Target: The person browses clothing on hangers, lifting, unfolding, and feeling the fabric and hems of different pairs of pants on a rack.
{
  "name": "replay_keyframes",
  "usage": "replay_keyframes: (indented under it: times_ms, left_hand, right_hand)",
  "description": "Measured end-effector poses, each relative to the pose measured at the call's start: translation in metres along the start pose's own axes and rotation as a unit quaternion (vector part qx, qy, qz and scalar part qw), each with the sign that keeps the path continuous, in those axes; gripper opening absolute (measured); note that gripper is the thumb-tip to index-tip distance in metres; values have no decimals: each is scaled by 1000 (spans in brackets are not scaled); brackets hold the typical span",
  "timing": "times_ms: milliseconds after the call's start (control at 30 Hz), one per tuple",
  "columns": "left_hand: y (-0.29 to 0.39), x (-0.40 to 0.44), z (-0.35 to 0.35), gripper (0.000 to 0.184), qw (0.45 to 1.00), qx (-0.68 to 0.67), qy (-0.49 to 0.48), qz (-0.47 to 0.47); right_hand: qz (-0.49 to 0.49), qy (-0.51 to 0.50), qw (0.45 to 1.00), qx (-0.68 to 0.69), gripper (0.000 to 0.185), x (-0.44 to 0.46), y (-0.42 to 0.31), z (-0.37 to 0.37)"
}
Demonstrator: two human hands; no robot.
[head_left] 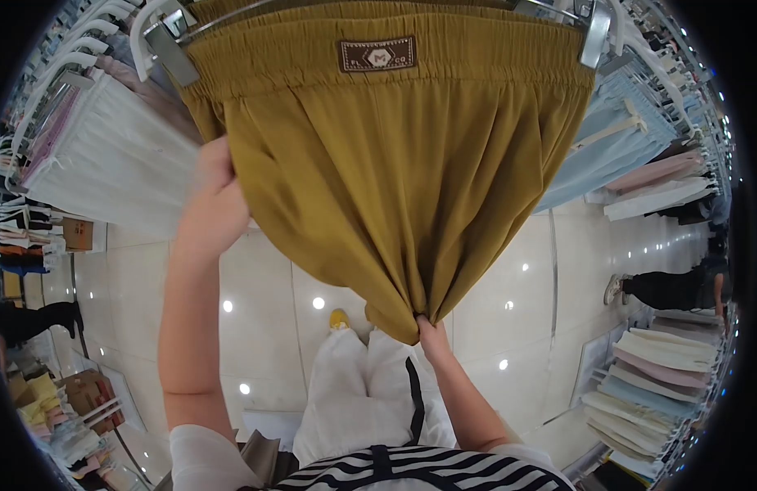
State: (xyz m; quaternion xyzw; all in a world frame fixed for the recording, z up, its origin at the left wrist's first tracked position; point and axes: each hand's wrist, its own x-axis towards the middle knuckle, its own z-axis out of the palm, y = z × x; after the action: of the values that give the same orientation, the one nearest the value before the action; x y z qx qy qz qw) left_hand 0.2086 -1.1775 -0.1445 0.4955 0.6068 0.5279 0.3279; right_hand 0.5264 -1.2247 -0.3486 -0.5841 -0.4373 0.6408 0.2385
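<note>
From my end I get solid mustard on the big garment [378, 164], with a dark brown label [341, 57] carrying a white stitched border and a white hexagon. I see plain white on the skirt-like cloth [120, 155], light blue on the bottoms [616, 135], pale beige floor tiles [259, 327]. Lower down, I have white trousers [337, 401], a yellow shoe [338, 317] and black-and-white stripes on a top [436, 468].

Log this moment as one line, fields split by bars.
Right hand: grips gathered lower end of mustard garment | Left hand: at its side edge, fingers partly hidden | Waistband: held by hanger clips at both ends
</note>
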Motion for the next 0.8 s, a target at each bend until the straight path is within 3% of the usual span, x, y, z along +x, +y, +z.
replay_keyframes:
  times_ms: [33,67,133,233,300,367,400,500,567,800]
  left_hand:
    - [-7,-9,1,27,987,-50,151,10]
    - [-14,-17,6,27,988,-48,149,4]
    - [-36,-36,25,34,902,-21,398,168]
    - [-98,-78,65,57,943,-64,326,7]
    - [-131,-104,86,63,969,-203,132,-43]
    - [-152,-133,94,54,962,-196,-20,-191]
    - [-152,-138,95,54,960,-197,-17,-198]
    - [-152,-154,95,38,935,-191,-57,-294]
    - [-153,-164,94,29,929,-165,45,-328]
    - [-179,-214,86,27,916,-171,59,-359]
  right_hand:
    - [6,-1,1000,1,36,0,3,0]
    - [17,-10,1000,17,36,0,7,-1]
    - [30,-20,999,32,36,-1,5,1]
    - [92,-80,992,21,46,-7,-6,9]
    - [46,-55,992,104,46,-10,-2,16]
    - [21,-75,996,43,48,-11,-8,13]
    - [-10,-94,995,-15,50,-11,-14,13]
    - [-40,-70,997,-7,41,-8,-29,18]
    - [-65,-40,997,-11,37,-4,-28,18]
    - [-67,-55,996,32,36,3,-21,19]
